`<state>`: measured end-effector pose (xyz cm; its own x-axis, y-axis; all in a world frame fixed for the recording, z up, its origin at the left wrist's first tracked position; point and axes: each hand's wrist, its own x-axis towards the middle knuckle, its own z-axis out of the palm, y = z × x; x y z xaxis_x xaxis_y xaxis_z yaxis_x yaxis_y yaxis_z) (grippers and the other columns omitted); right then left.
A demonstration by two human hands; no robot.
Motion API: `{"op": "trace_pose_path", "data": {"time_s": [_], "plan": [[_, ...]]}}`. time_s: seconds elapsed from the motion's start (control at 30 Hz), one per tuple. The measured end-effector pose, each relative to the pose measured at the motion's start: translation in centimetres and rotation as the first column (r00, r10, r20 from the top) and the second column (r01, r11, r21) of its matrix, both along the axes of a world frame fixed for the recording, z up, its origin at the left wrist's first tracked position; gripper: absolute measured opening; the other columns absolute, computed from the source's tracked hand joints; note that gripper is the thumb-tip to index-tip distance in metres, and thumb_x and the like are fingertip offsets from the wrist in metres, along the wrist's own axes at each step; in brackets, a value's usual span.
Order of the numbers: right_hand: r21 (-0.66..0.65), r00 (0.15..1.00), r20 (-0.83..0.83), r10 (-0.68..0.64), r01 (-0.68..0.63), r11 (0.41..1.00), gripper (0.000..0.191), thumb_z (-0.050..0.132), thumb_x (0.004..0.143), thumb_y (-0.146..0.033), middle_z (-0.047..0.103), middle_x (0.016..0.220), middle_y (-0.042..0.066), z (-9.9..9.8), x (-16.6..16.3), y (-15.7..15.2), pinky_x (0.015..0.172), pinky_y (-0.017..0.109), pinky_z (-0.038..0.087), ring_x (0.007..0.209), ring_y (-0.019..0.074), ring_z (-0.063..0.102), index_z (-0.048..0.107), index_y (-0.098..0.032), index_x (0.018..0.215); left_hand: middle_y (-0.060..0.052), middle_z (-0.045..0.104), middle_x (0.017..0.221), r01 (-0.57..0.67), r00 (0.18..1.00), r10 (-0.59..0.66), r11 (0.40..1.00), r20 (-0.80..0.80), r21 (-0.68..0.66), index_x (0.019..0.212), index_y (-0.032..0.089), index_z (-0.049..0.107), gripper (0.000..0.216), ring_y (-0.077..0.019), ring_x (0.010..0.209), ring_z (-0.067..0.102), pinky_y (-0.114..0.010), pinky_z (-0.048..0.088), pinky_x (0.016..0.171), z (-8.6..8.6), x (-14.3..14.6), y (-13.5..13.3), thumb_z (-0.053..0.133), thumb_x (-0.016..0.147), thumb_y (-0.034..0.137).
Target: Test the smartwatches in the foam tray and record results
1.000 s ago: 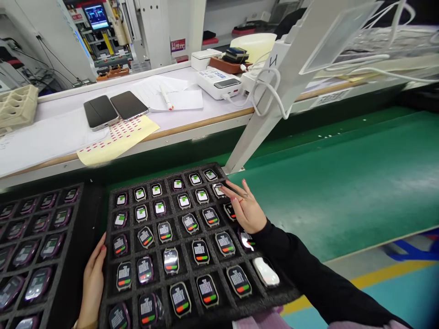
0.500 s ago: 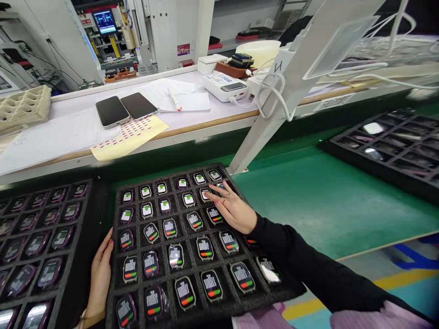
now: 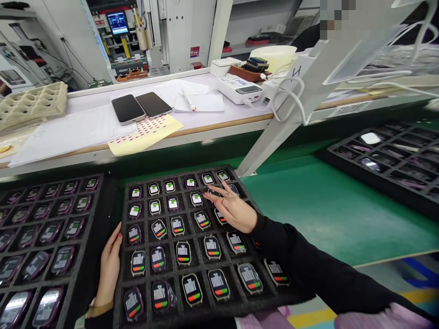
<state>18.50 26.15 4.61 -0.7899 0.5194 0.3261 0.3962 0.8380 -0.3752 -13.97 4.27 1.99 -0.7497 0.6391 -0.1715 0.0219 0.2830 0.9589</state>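
**Black foam tray, both hands on it**

Head cam: the black foam grid tray [image 3: 219, 307] sits on the green conveyor belt [image 3: 336, 205], its pockets filled with small lit-screen smartwatches [image 3: 212, 247]. The right hand [image 3: 233, 211] lies flat over the far-right pockets, fingers spread, fingertips [image 3: 210, 196] touching a watch and gripping nothing. The left hand [image 3: 109, 265] rests open against the tray's left edge, fingers straight. A second black watch tray [image 3: 85, 237] sits just beside it.

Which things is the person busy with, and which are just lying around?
Busy with:
right hand, fingers on the watches
middle foam tray
left hand, against that tray's left edge

Lying around:
phones
yellow sticker sheet
pen
cardboard tray
left watch tray
right tray
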Motion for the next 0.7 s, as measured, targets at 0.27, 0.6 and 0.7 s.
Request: {"op": "trace_pose_path", "data": {"time_s": [0.27,0.6,0.7], "plan": [[0.012,0.997,0.007,0.078,-0.078,0.997,0.046,0.027,0.105,-0.021,0.071,0.121,0.011,-1.2,-2.8,-0.5,0.12,0.067,0.024,0.138,0.0293,0.047,0.064,-0.014,0.132,-0.007,0.059,0.143,0.019,1.0,-0.02,0.999,0.017,0.047,0.129,0.021,0.065,0.053,-0.0285,0.139,0.048,-0.046,0.03,0.123,-0.6,-0.1,-0.4,0.064,0.085,0.051],[-0.008,0.994,0.033,0.107,-0.107,0.994,0.046,0.028,0.105,-0.02,0.067,0.129,0.009,0.0,-4.1,-0.1,0.121,0.066,0.024,0.138,0.0284,0.047,0.063,-0.016,0.133,-0.008,0.06,0.142,0.033,0.999,-0.033,0.997,0.008,0.067,0.128,0.022,0.067,0.052,-0.0277,0.139,0.049,-0.045,0.031,0.122,-1.1,-0.2,-0.4,0.063,0.085,0.051],[-0.023,0.987,0.038,0.153,-0.153,0.988,0.045,0.029,0.105,-0.02,0.067,0.128,0.008,0.2,-5.5,-0.7,0.121,0.065,0.025,0.138,0.0279,0.047,0.064,-0.016,0.133,-0.008,0.061,0.141,0.027,1.0,-0.028,0.997,0.009,0.074,0.127,0.022,0.067,0.052,-0.0282,0.138,0.049,-0.045,0.032,0.122,-1.2,-0.1,-0.5,0.063,0.085,0.051]]}}
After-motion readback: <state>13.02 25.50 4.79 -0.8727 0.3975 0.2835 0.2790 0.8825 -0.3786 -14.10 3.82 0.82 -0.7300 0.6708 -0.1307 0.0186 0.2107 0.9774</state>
